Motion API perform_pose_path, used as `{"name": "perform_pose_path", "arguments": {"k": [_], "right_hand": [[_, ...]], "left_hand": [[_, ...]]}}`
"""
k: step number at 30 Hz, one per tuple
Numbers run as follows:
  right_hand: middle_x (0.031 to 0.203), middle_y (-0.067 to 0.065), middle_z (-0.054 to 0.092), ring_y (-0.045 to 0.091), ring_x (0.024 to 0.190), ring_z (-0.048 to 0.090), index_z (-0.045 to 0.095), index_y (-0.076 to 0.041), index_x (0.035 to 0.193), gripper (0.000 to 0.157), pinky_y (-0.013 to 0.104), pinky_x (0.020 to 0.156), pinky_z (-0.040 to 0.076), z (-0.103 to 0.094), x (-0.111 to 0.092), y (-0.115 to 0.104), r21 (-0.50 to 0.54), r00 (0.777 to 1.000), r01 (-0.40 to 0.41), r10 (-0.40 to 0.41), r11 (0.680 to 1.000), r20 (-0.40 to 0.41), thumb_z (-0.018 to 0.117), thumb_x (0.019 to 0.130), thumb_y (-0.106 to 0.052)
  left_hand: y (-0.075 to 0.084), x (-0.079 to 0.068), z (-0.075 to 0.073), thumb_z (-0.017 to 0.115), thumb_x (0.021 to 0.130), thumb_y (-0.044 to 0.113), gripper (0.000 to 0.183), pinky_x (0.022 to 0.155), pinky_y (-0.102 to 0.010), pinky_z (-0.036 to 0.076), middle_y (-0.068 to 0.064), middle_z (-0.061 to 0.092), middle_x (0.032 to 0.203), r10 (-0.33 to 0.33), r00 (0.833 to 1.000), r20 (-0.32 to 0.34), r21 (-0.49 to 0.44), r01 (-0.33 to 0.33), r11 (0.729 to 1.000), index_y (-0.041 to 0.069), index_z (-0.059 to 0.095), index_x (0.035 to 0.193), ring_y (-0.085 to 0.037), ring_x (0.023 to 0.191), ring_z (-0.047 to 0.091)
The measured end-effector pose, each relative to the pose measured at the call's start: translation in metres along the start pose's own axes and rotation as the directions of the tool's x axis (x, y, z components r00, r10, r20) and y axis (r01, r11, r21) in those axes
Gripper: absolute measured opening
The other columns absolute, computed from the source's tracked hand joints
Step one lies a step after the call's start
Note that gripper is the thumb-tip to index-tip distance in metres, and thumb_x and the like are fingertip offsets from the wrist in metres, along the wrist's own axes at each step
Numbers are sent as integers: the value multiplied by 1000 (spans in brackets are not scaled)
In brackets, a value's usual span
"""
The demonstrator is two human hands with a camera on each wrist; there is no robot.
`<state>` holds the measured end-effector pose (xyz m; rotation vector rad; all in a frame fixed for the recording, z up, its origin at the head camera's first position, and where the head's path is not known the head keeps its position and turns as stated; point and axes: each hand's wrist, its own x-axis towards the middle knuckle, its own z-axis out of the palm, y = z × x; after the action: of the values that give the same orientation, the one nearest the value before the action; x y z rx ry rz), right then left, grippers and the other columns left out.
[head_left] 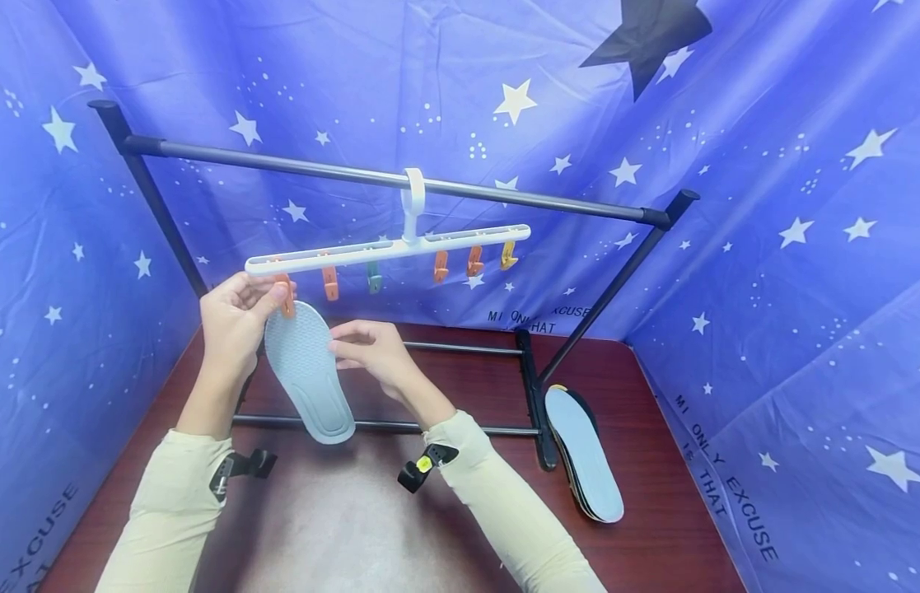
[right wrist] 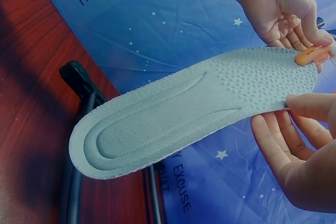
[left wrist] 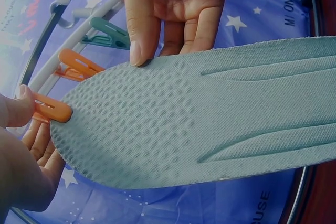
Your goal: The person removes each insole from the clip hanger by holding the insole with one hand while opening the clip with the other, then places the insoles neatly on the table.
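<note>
A light grey insole (head_left: 305, 362) hangs toe up below the left end of a white clip hanger (head_left: 341, 257). My left hand (head_left: 233, 317) pinches the orange clothespin (left wrist: 55, 109) at that end, thumb on its front. The clothespin's tip overlaps the insole's toe edge. My right hand (head_left: 374, 354) pinches the insole's side edge just below the toe, thumb on the dimpled face and fingers behind. In the right wrist view the insole's heel (right wrist: 105, 148) points down toward the table.
The hanger hooks over a black rack's top bar (head_left: 282, 163). Along it hang more clothespins: orange (head_left: 330, 282), green (head_left: 374, 277) and yellow (head_left: 508, 255). Several stacked insoles (head_left: 587, 457) lie on the red-brown table (head_left: 652, 494) right of the rack foot. A star-printed blue curtain (head_left: 786, 165) surrounds everything.
</note>
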<state>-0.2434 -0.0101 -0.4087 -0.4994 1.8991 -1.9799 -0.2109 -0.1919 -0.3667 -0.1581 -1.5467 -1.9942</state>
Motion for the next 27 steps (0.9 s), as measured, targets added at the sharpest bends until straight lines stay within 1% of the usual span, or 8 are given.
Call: {"name": "perform_pose_path", "arguments": {"k": [3,4,8,11,14,17,19,27], "right_hand": [[105,23,73,9,78,69,67,14,116,26,51,88,61,1,0,0,6,1000,-2,2,1000,-1,70,92,3],[104,23,73,9,78,69,67,14,116,26,49,86,62,1,0,0,8,1000,-3,3,1000,-1,70,92,3],[104,23,73,9,77,70,66,15,116,26,42,81,64,1,0,0,15,1000,-4,4,1000,-2,69,92,4],[105,25,72,9,77,70,66,16,116,27,39,80,65,2,0,0,17,1000,-2,2,1000,-1,69,92,4],[105,26,72,9,77,69,66,16,116,27,39,80,65,2,0,0,19,1000,2,-2,1000,-5,69,92,5],[103,24,73,9,76,70,66,16,115,26,39,79,65,2,0,0,25,1000,5,-4,1000,-13,69,91,5],[101,22,73,9,76,70,66,16,115,26,39,79,65,2,1,1,31,1000,5,-5,1000,-18,69,91,6],[99,22,73,9,75,70,66,18,114,26,39,79,65,0,3,3,44,1000,7,-6,999,-26,69,90,8]], "left_hand": [[0,0,0,65,89,-16,23,64,-15,57,4,77,74,3,1000,-3,-5,-3,1000,4,74,86,-6,67,73],[0,0,0,65,89,-16,23,64,-15,58,4,77,74,4,1000,-4,-3,-4,1000,5,74,86,-6,67,73],[0,0,-1,68,88,-14,16,67,-15,58,5,77,74,7,1000,-6,-4,-7,1000,1,75,87,-6,69,74],[0,0,-1,71,87,-12,10,68,-15,58,4,77,73,14,1000,-9,-9,-14,1000,-3,75,88,-6,69,74],[0,0,0,70,87,-13,14,64,-15,57,3,76,72,20,1000,-8,-15,-20,1000,0,75,86,-6,65,72],[0,0,0,67,87,-17,23,60,-15,55,3,76,71,23,1000,-7,-16,-23,1000,5,75,83,-6,60,70],[-1,1,0,66,87,-18,26,57,-16,54,3,75,70,25,1000,-7,-11,-25,1000,6,75,83,-6,57,68],[-3,1,0,68,88,-15,22,56,-17,53,3,75,71,17,1000,-12,-16,-17,1000,6,75,86,-7,56,67]]}}
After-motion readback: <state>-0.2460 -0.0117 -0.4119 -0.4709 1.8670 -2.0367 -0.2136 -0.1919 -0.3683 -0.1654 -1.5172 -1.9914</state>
